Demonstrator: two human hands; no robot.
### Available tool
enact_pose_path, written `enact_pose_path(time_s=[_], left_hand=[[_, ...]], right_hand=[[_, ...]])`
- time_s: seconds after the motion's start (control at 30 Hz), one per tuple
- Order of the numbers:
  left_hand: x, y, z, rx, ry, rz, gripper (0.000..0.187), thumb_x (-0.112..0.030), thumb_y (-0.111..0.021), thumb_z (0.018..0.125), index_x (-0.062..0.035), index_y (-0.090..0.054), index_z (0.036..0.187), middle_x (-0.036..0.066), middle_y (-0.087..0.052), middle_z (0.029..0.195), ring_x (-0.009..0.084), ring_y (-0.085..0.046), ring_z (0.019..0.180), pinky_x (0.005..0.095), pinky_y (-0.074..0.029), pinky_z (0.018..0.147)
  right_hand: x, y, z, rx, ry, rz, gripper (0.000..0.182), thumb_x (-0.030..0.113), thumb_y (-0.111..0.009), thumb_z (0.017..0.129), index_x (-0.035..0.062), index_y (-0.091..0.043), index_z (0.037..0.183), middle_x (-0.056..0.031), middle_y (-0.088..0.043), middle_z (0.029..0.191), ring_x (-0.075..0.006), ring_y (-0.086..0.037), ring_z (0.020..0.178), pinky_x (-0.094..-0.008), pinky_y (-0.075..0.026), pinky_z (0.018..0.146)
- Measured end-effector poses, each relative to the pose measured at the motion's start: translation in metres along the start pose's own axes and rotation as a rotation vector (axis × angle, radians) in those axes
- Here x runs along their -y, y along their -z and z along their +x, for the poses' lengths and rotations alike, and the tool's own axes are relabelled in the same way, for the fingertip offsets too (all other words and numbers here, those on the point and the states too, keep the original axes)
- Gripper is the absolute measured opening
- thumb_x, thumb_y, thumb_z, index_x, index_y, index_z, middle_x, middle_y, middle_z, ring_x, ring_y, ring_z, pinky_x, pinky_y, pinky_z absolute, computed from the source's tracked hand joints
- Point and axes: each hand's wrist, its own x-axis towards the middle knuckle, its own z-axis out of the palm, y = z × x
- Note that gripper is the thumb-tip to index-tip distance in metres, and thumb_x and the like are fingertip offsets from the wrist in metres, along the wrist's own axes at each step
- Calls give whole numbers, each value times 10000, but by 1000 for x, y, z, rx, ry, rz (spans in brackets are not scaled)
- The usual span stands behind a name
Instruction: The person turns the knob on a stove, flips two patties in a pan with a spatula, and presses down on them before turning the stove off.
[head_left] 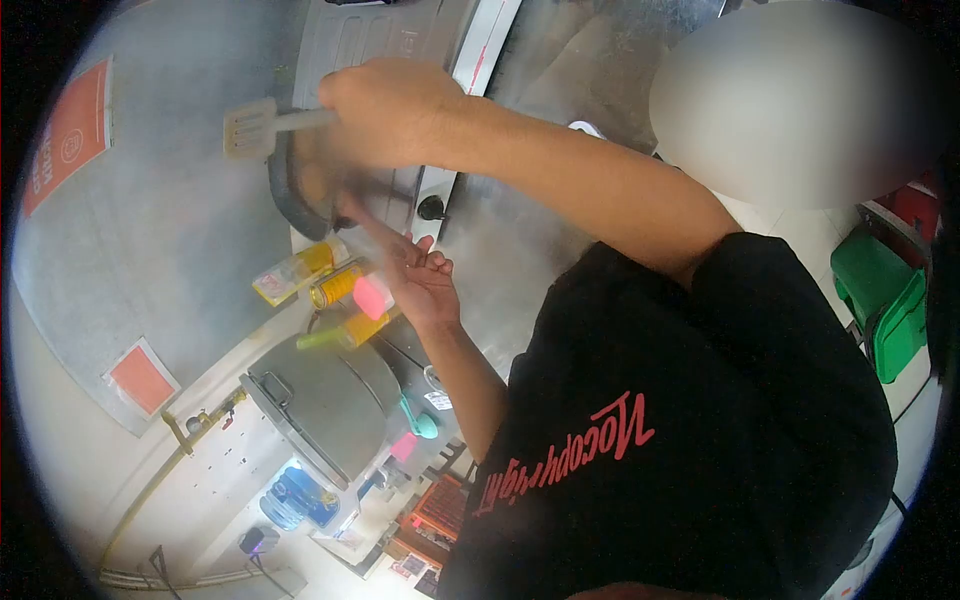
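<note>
My right hand (395,115) is closed around the handle of a pale slotted spatula (250,130), whose head points left past the edge of a dark pan (285,195). That hand and the spatula hide much of the pan, where something brown shows inside. Lower down, my left hand (428,285) holds nothing, its palm turned up. One finger reaches toward the pan's side while the others curl loosely. Close beside the left hand are a pink-topped container (373,296), a yellow can (336,285) and a yellow bottle (362,328) with a green tip.
A stove knob (431,208) sits on the white front strip near my left fingers. A large lidded grey pot (335,405) stands lower left, with a turquoise spoon (424,426) beside it. Another person's blurred head (800,105) is upper right, above a green bin (880,300).
</note>
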Motion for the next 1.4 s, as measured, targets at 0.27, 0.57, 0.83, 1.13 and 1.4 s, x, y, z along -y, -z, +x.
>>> enact_pose_path(time_s=[0.27, 0.57, 0.83, 1.13, 1.4], left_hand=[[1, -13, -10, 78, -78, -59, 395, -416, -480, 1076, -62, -568, 1226, 7, -527, 770, 98, -387, 619, 259, -307, 557], [9, -20, -27, 124, -88, -89, 394, -390, -493, 1079, -31, -565, 1227, -26, -456, 762, 90, -413, 642, 254, -303, 548], [13, -27, -21, 153, -141, -230, 439, -482, -484, 1068, -104, -525, 1287, 22, -582, 871, 164, -576, 763, 329, -415, 635], [6, -36, -20, 159, -48, -332, 503, -467, -420, 1091, -76, -476, 1403, 20, -517, 782, 82, -397, 611, 243, -289, 524], [2, -34, -18, 155, -55, -312, 450, -480, -410, 1093, -107, -480, 1335, 23, -519, 732, 73, -327, 513, 239, -254, 480]], right_hand=[[-4, 1, 1, -28, -9, 4, 289, 265, -634, 815, 50, -715, 990, -193, -725, 903, -402, -695, 913, -507, -541, 797], [-1, -5, 5, -34, 27, -19, 331, 289, -656, 836, 53, -730, 1055, -197, -733, 953, -402, -693, 957, -485, -544, 849], [11, -9, 6, -38, 162, -70, 377, 230, -660, 854, 51, -705, 1182, -228, -727, 1054, -406, -687, 1015, -471, -535, 904], [52, -38, 24, 355, 185, -465, 283, 221, -589, 949, 191, -748, 1181, -143, -741, 1083, -372, -694, 1020, -501, -546, 886], [82, -62, 38, 457, 270, -791, 235, 163, -584, 906, 75, -769, 1019, -211, -744, 1016, -392, -725, 971, -525, -562, 833]])
